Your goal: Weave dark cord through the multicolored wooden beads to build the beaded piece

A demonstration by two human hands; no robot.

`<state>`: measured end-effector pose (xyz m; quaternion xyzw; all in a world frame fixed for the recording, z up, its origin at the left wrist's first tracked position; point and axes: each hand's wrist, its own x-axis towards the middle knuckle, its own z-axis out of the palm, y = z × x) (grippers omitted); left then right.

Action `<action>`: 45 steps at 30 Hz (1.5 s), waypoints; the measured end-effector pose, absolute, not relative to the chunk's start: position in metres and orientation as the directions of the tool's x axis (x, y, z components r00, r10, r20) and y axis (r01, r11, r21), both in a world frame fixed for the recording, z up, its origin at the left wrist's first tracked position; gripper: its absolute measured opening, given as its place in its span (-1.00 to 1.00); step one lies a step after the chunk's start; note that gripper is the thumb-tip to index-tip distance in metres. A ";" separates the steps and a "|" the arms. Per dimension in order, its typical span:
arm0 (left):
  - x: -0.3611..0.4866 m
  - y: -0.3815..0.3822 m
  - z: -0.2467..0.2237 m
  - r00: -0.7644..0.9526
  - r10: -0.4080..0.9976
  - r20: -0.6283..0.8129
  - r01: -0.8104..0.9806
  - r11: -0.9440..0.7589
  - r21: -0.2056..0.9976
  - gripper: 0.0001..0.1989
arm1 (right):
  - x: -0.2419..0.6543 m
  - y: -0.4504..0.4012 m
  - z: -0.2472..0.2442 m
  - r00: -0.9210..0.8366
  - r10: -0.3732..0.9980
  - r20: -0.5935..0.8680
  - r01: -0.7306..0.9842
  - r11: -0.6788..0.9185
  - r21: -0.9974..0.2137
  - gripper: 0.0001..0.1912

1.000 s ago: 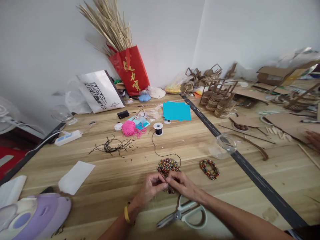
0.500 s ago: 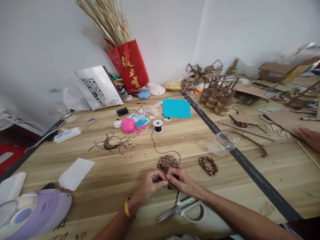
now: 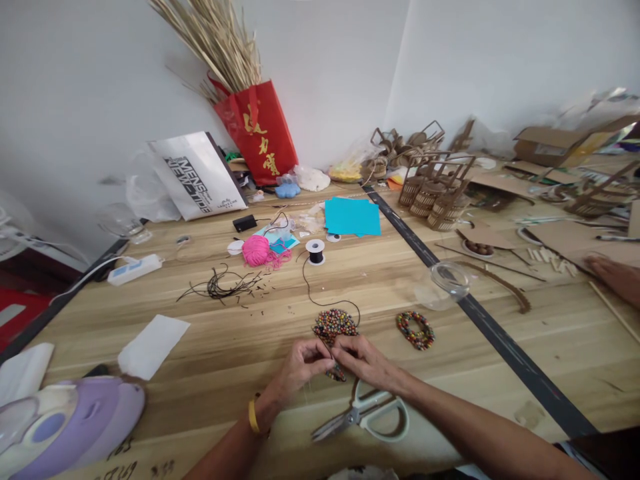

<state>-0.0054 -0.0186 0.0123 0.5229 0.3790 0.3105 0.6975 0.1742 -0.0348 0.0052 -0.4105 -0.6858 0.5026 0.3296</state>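
Note:
Pinched together near the table's front, my left hand (image 3: 306,359) and my right hand (image 3: 361,357) hold a thin black cord between their fingertips. Multicoloured beads (image 3: 336,324) lie just beyond and partly under the fingers. From a spool (image 3: 315,252) of black cord a strand curves down to the beads. A coiled bead bracelet (image 3: 416,330) rests to the right. Scissors (image 3: 353,417) with pale green handles lie partly open below my right hand, blades pointing left.
Pink yarn (image 3: 256,251), black cord pieces (image 3: 223,283) and blue sheets (image 3: 353,217) lie farther back. A clear lid (image 3: 450,279) and small woven baskets (image 3: 433,197) are at right. Another person's hand (image 3: 615,273) rests at the right edge. A purple device (image 3: 95,427) stands front left.
Both hands stay almost in place, with only a slight shift of the fingers and cord. The items on the right sit slightly farther left in the view.

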 end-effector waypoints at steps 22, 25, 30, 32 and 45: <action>-0.010 -0.015 0.008 0.557 0.784 -0.273 -0.003 0.331 0.944 -0.65 | 0.177 -0.040 0.013 -0.500 0.862 0.082 0.295 0.259 -0.920 -0.65; -0.010 -0.013 0.005 0.562 0.776 -0.287 -0.008 0.352 0.936 -0.64 | 0.180 -0.039 0.015 -0.544 0.827 0.143 0.325 0.364 -0.873 -0.69; -0.011 -0.012 0.003 0.582 0.767 -0.270 -0.026 0.350 0.937 -0.68 | 0.186 -0.037 0.014 -0.648 0.714 0.263 0.396 0.611 -0.685 -0.74; -0.012 -0.012 0.003 0.581 0.772 -0.257 -0.036 0.340 0.940 -0.69 | 0.187 -0.037 0.013 -0.673 0.690 0.265 0.426 0.655 -0.624 -0.75; -0.012 -0.011 0.007 0.568 0.791 -0.227 -0.026 0.293 0.956 -0.69 | 0.188 -0.034 0.001 -0.609 0.679 0.410 0.359 0.697 -0.621 -0.86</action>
